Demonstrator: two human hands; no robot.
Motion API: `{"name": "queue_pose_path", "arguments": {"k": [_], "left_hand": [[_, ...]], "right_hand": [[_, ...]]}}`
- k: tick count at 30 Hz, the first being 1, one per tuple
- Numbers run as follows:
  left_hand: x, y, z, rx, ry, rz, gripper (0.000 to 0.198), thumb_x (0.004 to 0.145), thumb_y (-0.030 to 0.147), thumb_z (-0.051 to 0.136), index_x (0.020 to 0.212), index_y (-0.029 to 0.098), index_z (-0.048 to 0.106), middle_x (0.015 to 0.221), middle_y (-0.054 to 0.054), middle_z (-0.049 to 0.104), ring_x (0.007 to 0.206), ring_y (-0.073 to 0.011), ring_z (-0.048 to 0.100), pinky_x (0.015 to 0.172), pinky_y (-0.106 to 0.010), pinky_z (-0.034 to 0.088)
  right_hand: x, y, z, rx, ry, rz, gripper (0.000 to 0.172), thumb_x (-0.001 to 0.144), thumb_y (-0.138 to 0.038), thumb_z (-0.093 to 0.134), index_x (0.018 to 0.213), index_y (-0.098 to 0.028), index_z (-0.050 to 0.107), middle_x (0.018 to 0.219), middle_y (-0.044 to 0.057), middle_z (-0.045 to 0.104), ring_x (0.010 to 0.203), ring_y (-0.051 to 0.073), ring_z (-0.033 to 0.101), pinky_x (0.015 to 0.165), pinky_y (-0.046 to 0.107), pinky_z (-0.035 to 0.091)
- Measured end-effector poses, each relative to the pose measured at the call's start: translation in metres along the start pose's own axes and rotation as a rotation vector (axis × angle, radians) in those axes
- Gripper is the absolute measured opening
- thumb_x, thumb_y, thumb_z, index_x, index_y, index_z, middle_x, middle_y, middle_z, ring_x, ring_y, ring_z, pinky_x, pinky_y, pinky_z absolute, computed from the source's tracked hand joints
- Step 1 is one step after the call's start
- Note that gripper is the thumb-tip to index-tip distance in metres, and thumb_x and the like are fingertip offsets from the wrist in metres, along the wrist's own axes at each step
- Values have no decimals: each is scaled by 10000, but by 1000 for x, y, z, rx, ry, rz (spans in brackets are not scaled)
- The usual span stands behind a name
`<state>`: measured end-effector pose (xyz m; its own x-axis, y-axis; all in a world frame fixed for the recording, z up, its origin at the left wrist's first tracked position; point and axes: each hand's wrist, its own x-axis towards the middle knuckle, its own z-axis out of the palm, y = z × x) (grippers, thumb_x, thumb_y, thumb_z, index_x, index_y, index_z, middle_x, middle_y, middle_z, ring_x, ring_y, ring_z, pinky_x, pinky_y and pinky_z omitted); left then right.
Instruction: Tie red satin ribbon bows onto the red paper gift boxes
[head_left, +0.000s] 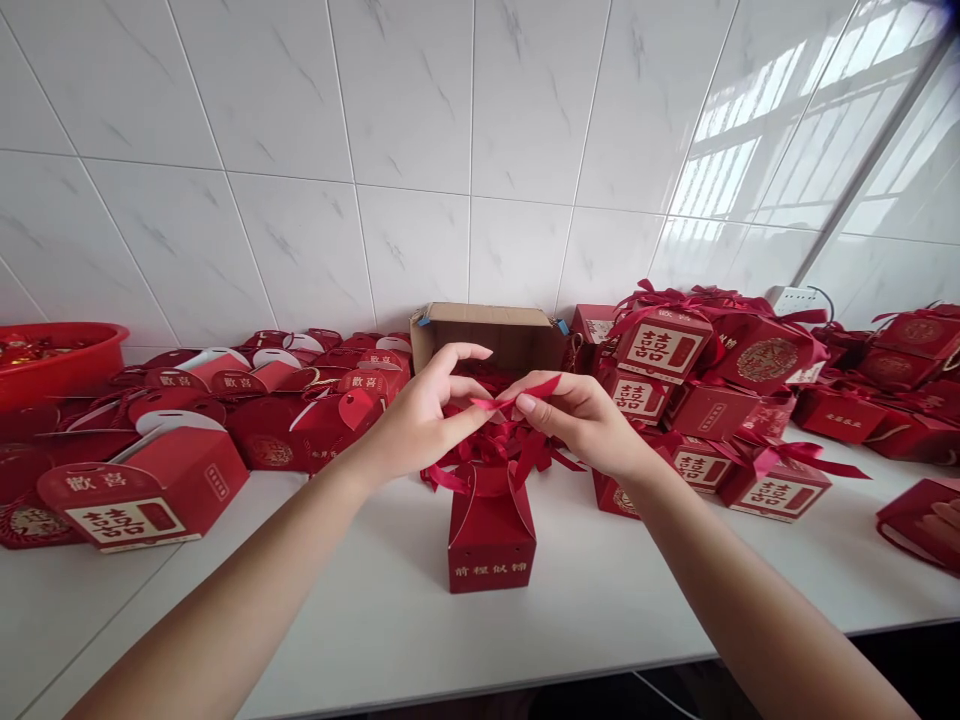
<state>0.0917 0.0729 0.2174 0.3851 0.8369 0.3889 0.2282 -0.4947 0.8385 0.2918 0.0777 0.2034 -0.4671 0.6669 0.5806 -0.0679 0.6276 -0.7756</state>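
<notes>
A small red gift box (493, 540) with gold characters on its lower front stands upright on the white table, its top folded up. Above it, a red ribbon (534, 390) is stretched between my two hands. My right hand (581, 420) pinches the ribbon between thumb and fingers. On the other side, my left hand (427, 415) has its thumb and a bent finger closed at the ribbon's other part, while the index finger reaches out free. Neither hand touches the box's body. More ribbon hangs behind the box top, partly hidden by my hands.
An open cardboard carton (487, 325) lies against the tiled wall, red ribbons before it. Untied red boxes (180, 480) crowd the left, near a red basin (67, 365). Ribboned boxes (664, 345) are stacked right. Another person's hand (943, 525) touches a box at the right edge.
</notes>
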Motion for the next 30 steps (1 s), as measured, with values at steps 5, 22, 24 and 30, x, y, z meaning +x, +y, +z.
{"name": "queue_pose_path", "arguments": {"k": [5, 22, 24, 30], "left_hand": [[1, -3, -5, -200, -16, -158, 343, 776, 247, 637, 1095, 239, 513, 704, 30, 641, 635, -142, 606, 589, -260, 435], [-24, -19, -7, 491, 439, 401, 278, 851, 306, 585, 1121, 244, 611, 820, -27, 691, 799, -194, 635, 830, -304, 463], [-32, -28, -19, 649, 549, 438, 245, 818, 294, 626, 1062, 274, 641, 739, -1, 635, 753, -185, 603, 847, -297, 447], [-76, -79, -65, 844, 448, 155, 175, 781, 334, 616, 943, 369, 669, 617, 34, 474, 517, -148, 461, 560, -266, 377]], "right_hand": [[-2, 6, -7, -545, -95, -308, 238, 933, -175, 466, 986, -198, 697, 928, 71, 671, 831, 171, 592, 740, 323, 507], [-35, 21, 14, -562, 590, -102, 200, 895, -279, 524, 895, -218, 714, 806, 48, 669, 714, 178, 614, 594, 287, 463], [-53, 23, 5, -691, 599, 40, 215, 878, -317, 527, 772, -201, 675, 591, 4, 554, 537, 144, 505, 492, 266, 378], [-134, 43, -32, -1184, 459, 365, 350, 788, -325, 509, 517, -224, 311, 448, -23, 404, 425, 128, 351, 435, 275, 284]]}}
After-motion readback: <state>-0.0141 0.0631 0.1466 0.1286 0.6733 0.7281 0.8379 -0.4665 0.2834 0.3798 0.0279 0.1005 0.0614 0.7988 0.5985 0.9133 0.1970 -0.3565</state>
